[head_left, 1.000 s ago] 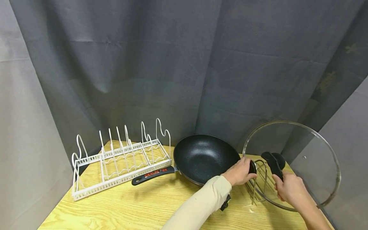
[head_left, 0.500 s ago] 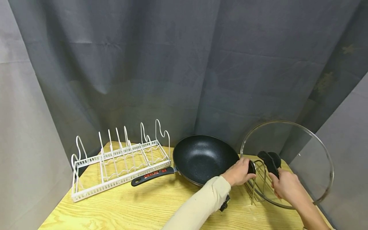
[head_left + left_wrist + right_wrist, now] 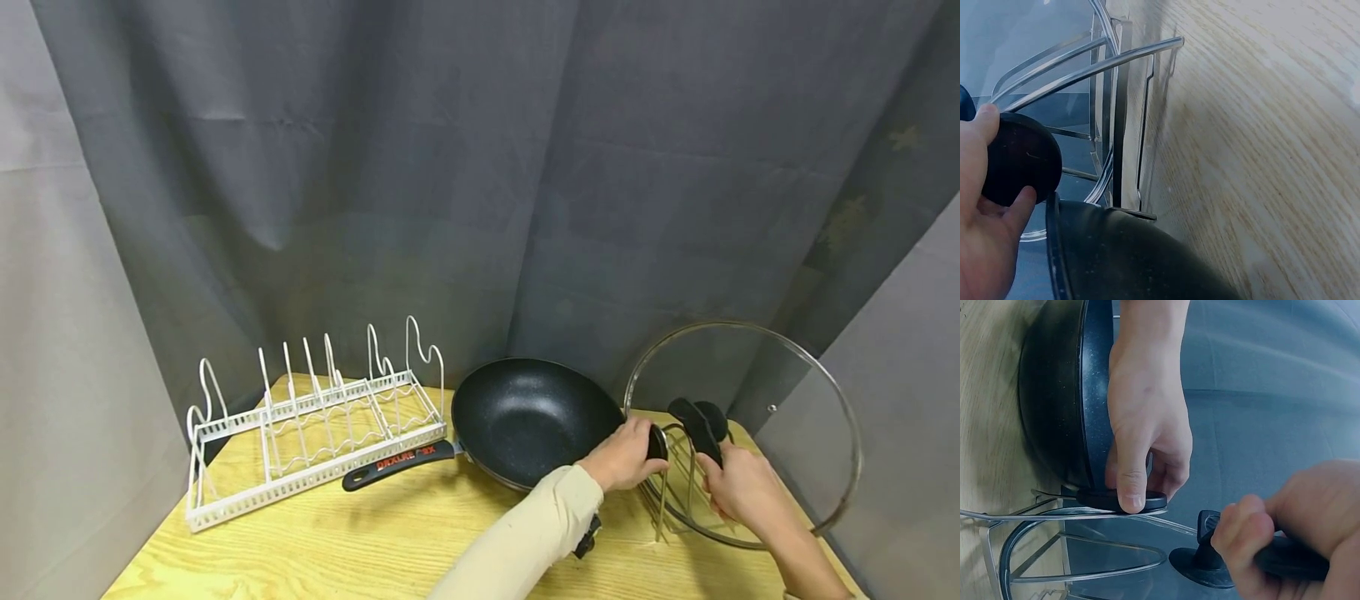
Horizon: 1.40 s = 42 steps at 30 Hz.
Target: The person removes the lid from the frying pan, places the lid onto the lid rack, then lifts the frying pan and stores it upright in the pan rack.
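In the head view my left hand (image 3: 622, 457) is beside the right rim of a black frying pan (image 3: 525, 417). Its thumb and fingers pinch a round black knob (image 3: 1022, 159) at the left side of a small metal wire rack (image 3: 1085, 578). My right hand (image 3: 742, 487) grips the black handle (image 3: 696, 425) of a large glass lid (image 3: 857, 450). That lid stands on edge, its lower left rim at the rack's wires. Whatever the round knob is fixed to is mostly hidden by hand and rack.
A white wire pan rack (image 3: 322, 454) stands on the left of the wooden table (image 3: 360, 554). The pan's handle (image 3: 397, 465) points left, in front of that rack. Grey curtains (image 3: 420, 183) hang close behind and at both sides.
My right hand and the glass lid have shifted a little to the left, towards the rack. The left hand keeps its pinch on the knob in nearly the same place.
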Tool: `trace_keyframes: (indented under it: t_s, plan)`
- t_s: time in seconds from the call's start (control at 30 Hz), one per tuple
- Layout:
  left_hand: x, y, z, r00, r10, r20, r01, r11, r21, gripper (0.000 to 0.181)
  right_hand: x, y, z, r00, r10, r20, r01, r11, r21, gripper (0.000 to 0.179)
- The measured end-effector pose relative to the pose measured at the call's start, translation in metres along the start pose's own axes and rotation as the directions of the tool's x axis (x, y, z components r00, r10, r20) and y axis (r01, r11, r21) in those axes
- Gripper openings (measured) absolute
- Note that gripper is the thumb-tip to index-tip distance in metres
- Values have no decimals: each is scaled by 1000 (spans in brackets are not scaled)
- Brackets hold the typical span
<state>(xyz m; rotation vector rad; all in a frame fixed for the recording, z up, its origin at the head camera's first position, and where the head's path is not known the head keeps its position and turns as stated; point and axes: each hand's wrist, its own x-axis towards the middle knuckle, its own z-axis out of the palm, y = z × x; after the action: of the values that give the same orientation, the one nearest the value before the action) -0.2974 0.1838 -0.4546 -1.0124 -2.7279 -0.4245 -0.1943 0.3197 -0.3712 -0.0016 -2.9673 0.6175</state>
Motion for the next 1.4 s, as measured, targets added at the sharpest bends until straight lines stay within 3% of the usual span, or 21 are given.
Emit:
trace_keyframes:
  t_s: [0.77,1.4]
  plan:
    - [2,1,2,999,-29,30,29,1000,-1,64,12,-1,9,1000,1,7,-2,997,83,25]
    - [2,1,5,1000,-5,-16,5,1000,4,64,13,-6,10,996,62,58,-70,986,149,23]
